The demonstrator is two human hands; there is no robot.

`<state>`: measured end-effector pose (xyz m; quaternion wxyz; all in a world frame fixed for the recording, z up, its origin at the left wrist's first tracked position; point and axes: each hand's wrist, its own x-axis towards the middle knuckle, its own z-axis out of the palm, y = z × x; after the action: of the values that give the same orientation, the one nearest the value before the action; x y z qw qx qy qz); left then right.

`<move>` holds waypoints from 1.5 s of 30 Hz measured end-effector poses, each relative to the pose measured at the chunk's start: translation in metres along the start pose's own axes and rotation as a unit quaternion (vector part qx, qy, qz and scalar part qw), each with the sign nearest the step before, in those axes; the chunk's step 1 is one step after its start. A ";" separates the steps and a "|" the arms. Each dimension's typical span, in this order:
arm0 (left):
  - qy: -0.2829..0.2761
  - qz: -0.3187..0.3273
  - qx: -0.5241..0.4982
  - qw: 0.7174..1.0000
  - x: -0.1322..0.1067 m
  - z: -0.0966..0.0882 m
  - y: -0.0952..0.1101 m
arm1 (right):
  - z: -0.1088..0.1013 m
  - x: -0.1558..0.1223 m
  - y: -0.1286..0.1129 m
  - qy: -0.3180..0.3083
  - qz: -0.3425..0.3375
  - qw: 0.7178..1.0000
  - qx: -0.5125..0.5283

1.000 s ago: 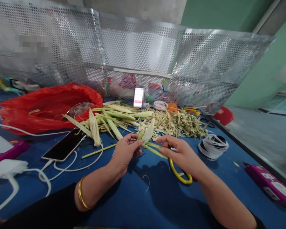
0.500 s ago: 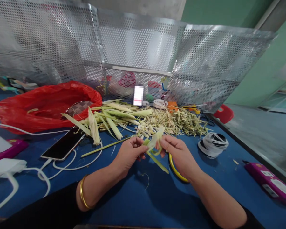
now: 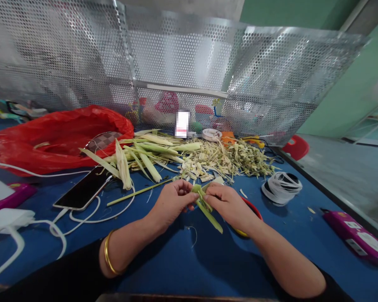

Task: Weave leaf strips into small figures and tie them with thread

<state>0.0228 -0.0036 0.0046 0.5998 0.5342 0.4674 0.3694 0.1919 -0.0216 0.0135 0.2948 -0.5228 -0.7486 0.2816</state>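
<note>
Both my hands meet over the blue table around a folded pale green corn husk strip, whose loose end hangs down toward me. My left hand pinches its folded part between thumb and fingers. My right hand is closed on the strip's other side, fingertips close to the left thumb. Beneath the right hand, red and yellow curved handles show, like those of scissors; the rest is hidden. Behind the hands lie long corn husks and a heap of shredded husk pieces.
At the left stand a red plastic bag, a phone on a white cable and white chargers. To the right are a spool of white ribbon and a purple power strip. A perforated silver screen stands behind.
My right hand has moved slightly down and left, folding the strip's raised end over toward the back. The red handle has come into sight beside it. My left hand keeps its pinch.
</note>
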 end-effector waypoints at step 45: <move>-0.012 -0.022 -0.033 0.999 0.000 -0.001 0.002 | -0.007 -0.003 0.001 0.055 0.014 0.998 0.012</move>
<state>0.0221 -0.0034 0.0067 0.6307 0.5080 0.4591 0.3652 0.1988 -0.0237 0.0167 0.3375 -0.5442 -0.7207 0.2655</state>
